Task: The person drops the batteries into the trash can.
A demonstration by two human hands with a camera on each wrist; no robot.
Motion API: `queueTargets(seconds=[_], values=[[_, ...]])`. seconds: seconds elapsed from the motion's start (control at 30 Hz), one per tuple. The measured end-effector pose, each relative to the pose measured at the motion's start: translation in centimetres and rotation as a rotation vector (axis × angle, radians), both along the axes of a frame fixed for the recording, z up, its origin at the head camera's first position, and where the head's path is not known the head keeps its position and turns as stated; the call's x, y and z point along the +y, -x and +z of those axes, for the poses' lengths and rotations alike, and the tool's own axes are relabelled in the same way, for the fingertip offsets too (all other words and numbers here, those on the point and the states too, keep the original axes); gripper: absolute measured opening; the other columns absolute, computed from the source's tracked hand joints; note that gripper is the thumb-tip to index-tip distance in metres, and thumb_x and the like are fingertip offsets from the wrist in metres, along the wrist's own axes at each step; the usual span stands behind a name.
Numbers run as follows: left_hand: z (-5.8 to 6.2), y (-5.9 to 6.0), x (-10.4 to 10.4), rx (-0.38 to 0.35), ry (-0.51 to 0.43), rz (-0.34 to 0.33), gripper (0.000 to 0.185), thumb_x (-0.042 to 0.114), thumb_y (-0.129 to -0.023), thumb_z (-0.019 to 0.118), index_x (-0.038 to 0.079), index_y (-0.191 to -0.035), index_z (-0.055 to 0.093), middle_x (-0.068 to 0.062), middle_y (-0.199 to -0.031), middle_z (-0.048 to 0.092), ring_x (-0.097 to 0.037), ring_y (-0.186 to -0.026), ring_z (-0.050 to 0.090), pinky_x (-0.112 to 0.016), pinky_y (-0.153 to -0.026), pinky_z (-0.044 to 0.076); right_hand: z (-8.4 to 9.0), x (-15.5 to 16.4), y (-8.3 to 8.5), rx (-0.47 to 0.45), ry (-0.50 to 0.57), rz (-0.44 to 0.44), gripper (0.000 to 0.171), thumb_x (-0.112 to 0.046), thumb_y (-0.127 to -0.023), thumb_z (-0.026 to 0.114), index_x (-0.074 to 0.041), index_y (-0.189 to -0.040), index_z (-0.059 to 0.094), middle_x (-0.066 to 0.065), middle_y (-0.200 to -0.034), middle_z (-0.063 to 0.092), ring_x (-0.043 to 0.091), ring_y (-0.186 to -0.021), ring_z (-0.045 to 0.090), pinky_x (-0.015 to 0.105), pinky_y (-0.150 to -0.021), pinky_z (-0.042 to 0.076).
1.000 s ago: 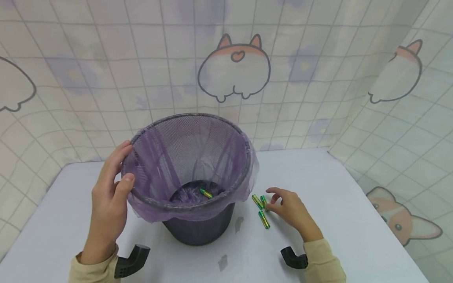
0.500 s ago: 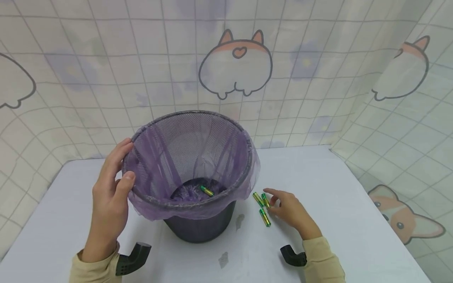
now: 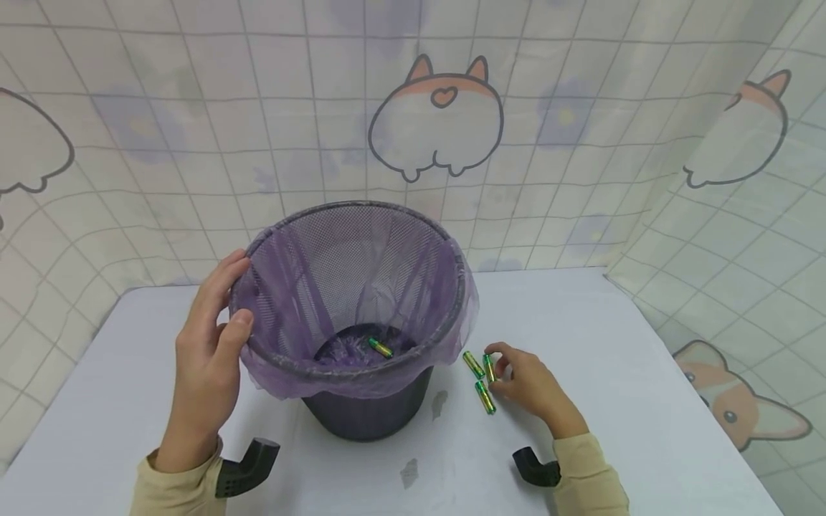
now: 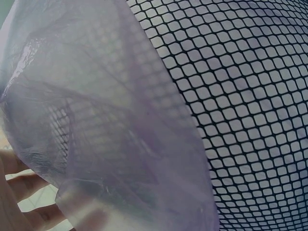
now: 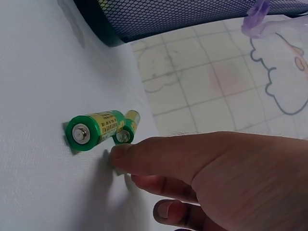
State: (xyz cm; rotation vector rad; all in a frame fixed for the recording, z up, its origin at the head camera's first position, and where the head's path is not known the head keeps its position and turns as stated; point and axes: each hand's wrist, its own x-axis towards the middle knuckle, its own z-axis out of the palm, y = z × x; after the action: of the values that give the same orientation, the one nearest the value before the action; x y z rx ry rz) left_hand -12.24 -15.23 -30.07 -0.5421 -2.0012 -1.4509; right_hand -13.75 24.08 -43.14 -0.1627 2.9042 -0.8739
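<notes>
Left hand [image 3: 208, 358] grasps the bin's [image 3: 361, 401] rim at nine o'clock; right hand [image 3: 525, 387] seems to pinch one battery [image 3: 490, 368] at four o'clock.

The bin [image 3: 361, 401] was dark wire mesh, matt, its open weave showing light through the wall. Over its rim lay a thin purple plastic liner [image 3: 361, 380], translucent, crinkled and faintly glossy where it folded. The batteries [image 3: 480, 376] beside the bin had smooth, shiny green and gold wrappers with bright metal end caps. The table [image 3: 645, 373] wore a pale, matt covering with a fine woven grain. The backdrop [image 3: 581, 107] behind the table's far edge looked like soft printed cloth. Both sleeves [image 3: 587, 480] were beige knit fabric.
</notes>
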Motion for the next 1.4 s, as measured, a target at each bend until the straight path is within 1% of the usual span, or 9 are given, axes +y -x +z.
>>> queueTargets(seconds=[0.13,0.23,0.37,0.5,0.7,0.97,1.17,1.33,1.4], values=[[0.1,0.0,0.1,-0.007,0.0,0.005,0.046,0.006,-0.095,0.044,0.005,-0.14,0.049,-0.009,-0.149,0.045,-0.016,-0.116,0.048,-0.009,-0.072,0.043,0.5,0.1,0.0,0.022,-0.027,-0.025,0.052,-0.009,-0.075,0.077,-0.01,-0.124,0.058,0.002,-0.091,0.063,0.016,-0.075,0.052,0.031,-0.067,0.042],[0.2,0.0,0.1,-0.007,-0.001,0.003,0.046,0.006,-0.095,0.044,0.005,-0.141,0.049,-0.01,-0.148,0.045,-0.016,-0.116,0.049,-0.009,-0.072,0.043,0.8,0.2,-0.2,0.07,-0.043,-0.037,0.052,-0.012,-0.075,0.079,-0.01,-0.123,0.059,0.005,-0.1,0.064,0.019,-0.081,0.054,0.033,-0.07,0.045],[0.1,-0.1,0.1,-0.003,0.0,0.003,0.046,0.007,-0.095,0.044,0.005,-0.141,0.049,-0.01,-0.148,0.045,-0.016,-0.116,0.049,-0.009,-0.072,0.043,1.2,0.2,-0.5,0.142,-0.029,-0.042,0.051,-0.013,-0.075,0.08,-0.007,-0.121,0.06,0.011,-0.113,0.063,0.025,-0.09,0.059,0.038,-0.077,0.051],[0.0,0.0,0.1,0.009,0.003,-0.002,0.046,0.006,-0.095,0.044,0.005,-0.141,0.049,-0.01,-0.149,0.045,-0.016,-0.116,0.049,-0.009,-0.073,0.044,2.1,0.1,-0.8,0.189,-0.012,-0.044,0.053,-0.012,-0.074,0.081,-0.004,-0.122,0.059,0.012,-0.119,0.062,0.024,-0.088,0.058,0.036,-0.075,0.05],[0.0,0.0,0.2,0.003,-0.002,-0.006,0.046,0.006,-0.095,0.043,0.005,-0.141,0.049,-0.01,-0.149,0.044,-0.016,-0.116,0.049,-0.009,-0.074,0.044,3.7,0.0,-1.4,0.246,-0.009,-0.052,0.054,-0.017,-0.073,0.083,-0.006,-0.12,0.059,0.01,-0.114,0.064,0.015,-0.075,0.046,0.025,-0.064,0.04],[-0.1,-0.2,0.0,-0.007,0.003,0.007,0.047,0.007,-0.095,0.043,0.006,-0.141,0.049,-0.01,-0.149,0.044,-0.015,-0.12,0.048,-0.008,-0.076,0.044,5.4,-0.3,-2.2,0.371,-0.007,-0.048,0.053,-0.021,-0.074,0.083,-0.007,-0.119,0.06,0.008,-0.109,0.065,0.011,-0.068,0.04,0.022,-0.06,0.036],[-0.2,-0.4,-0.1,-0.01,0.004,0.008,0.047,0.006,-0.095,0.043,0.006,-0.142,0.048,-0.01,-0.15,0.043,-0.015,-0.117,0.048,-0.009,-0.075,0.043,6.6,-0.6,-2.9,0.533,0.042,-0.04,0.05,-0.017,-0.07,0.085,-0.007,-0.114,0.064,0.003,-0.1,0.066,0.006,-0.061,0.036,0.019,-0.054,0.032],[0.0,-0.2,0.0,0.001,-0.004,-0.008,0.047,0.006,-0.095,0.044,0.006,-0.141,0.048,-0.01,-0.15,0.043,-0.016,-0.115,0.049,-0.01,-0.075,0.043,8.0,-0.9,-3.3,0.673,0.102,-0.027,0.047,-0.012,-0.068,0.086,-0.006,-0.11,0.066,0.001,-0.095,0.066,0.006,-0.059,0.035,0.014,-0.054,0.029],[0.0,-0.1,0.0,0.002,-0.004,-0.008,0.047,0.006,-0.095,0.045,0.006,-0.141,0.049,-0.01,-0.149,0.044,-0.016,-0.115,0.049,-0.01,-0.075,0.043,8.5,-1.0,-3.5,0.71,0.111,-0.027,0.047,-0.011,-0.068,0.085,-0.006,-0.11,0.066,0.0,-0.095,0.065,0.006,-0.059,0.035,0.014,-0.055,0.029]])
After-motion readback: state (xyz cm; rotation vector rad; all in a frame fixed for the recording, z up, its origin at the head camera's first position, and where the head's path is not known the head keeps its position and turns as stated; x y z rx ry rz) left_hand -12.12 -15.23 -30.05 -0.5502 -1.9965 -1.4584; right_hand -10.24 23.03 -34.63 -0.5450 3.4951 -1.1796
